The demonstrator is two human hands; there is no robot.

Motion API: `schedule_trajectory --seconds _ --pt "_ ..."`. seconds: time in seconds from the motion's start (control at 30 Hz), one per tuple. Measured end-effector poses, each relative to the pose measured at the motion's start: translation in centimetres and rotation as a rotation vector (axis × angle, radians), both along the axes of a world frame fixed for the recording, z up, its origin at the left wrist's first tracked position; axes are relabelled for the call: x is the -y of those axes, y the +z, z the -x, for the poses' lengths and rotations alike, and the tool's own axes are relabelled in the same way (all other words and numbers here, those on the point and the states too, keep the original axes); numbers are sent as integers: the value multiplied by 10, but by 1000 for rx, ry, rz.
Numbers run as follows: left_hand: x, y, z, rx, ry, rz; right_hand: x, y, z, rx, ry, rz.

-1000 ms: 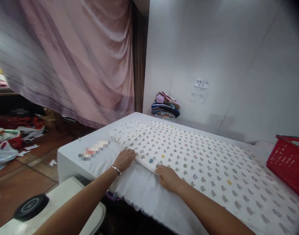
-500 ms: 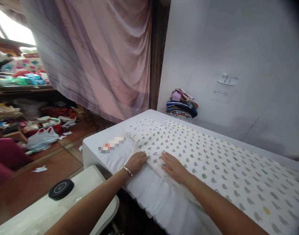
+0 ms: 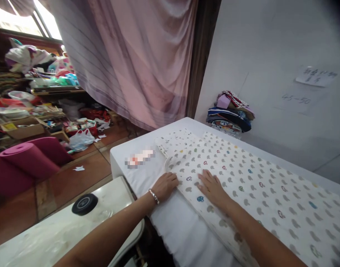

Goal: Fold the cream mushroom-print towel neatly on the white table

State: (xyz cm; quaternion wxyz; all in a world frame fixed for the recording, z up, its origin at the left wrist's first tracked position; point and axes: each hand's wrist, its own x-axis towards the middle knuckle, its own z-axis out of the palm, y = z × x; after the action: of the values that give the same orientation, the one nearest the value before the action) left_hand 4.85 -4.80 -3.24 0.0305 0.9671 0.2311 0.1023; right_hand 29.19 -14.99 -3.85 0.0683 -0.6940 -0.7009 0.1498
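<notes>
Altogether, two hands [image 3: 164, 186] [image 3: 214, 191] touching one printed cloth [image 3: 250, 185], one bracelet [image 3: 154, 196]

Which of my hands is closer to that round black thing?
Left. Your left hand is at the edge of the patterned fabric, right of the round black thing; your right hand lies farther right, on the fabric.

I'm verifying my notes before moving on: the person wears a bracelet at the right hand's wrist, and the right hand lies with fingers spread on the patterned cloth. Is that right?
Not quite: the head view shows the bracelet at the wrist of the left hand. The right hand does lie with fingers spread on the patterned cloth.
</notes>
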Motion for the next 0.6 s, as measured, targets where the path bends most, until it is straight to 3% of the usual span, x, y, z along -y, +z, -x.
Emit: schedule_trajectory --seconds 0.3,0.47,0.6 --pt "-3 1 -1 85 25 106 -28 -5 -50 114 -131 0" --pt "-6 -6 -1 168 5 102 -43 2 -78 99 -169 34" --pt "-10 -13 -1 241 -17 101 -66 5 -116 108 -298 70"
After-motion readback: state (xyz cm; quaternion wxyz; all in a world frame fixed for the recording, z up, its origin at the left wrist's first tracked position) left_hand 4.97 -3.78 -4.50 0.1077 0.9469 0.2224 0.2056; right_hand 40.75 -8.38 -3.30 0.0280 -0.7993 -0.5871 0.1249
